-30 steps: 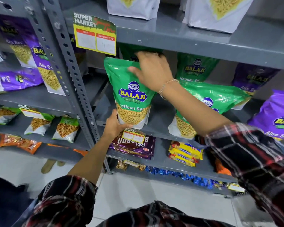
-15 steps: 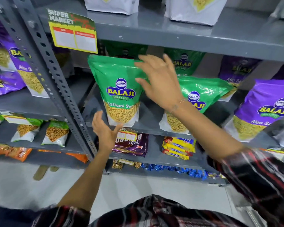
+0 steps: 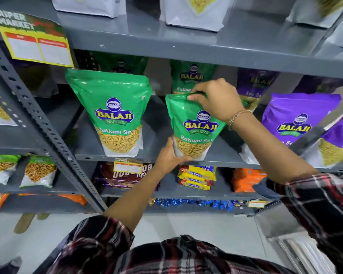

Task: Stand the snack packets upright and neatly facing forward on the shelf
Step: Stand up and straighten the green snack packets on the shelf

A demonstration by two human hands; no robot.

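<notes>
Two hands grip one green snack packet (image 3: 194, 127) standing on the grey shelf (image 3: 154, 135): the right hand (image 3: 216, 99) pinches its top edge, the left hand (image 3: 169, 155) cups its lower-left corner. Another green packet (image 3: 115, 111) stands upright just left.

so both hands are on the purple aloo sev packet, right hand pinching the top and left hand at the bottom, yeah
Not quite. The head view shows both hands on a green Ratlami Sev packet, not a purple one. The right hand pinches its top edge and the left hand supports its bottom, as you said.
</notes>
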